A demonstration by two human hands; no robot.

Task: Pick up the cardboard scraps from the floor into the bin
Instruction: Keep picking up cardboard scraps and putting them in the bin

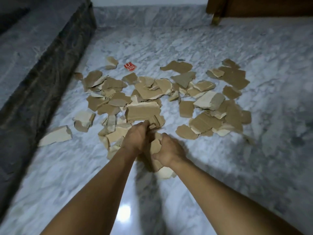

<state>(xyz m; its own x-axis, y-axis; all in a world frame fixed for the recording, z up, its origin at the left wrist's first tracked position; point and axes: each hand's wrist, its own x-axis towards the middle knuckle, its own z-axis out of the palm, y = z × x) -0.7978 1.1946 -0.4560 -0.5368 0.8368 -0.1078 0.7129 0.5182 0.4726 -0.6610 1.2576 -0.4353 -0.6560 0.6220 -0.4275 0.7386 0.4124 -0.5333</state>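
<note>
Several torn brown cardboard scraps (208, 92) lie spread over the marble floor (169, 39). My left hand (138, 137) grips a large folded cardboard piece (143, 111) raised above the pile. Just to its right, my right hand (169, 150) holds a bunch of smaller scraps (155, 147) between curled fingers. Both hands are close together near the front of the pile. No bin is in view.
A small red card (130, 67) lies at the far edge of the scraps. A dark stone step or ledge (42, 78) runs along the left. Wooden furniture with a leg (216, 17) stands at the back right.
</note>
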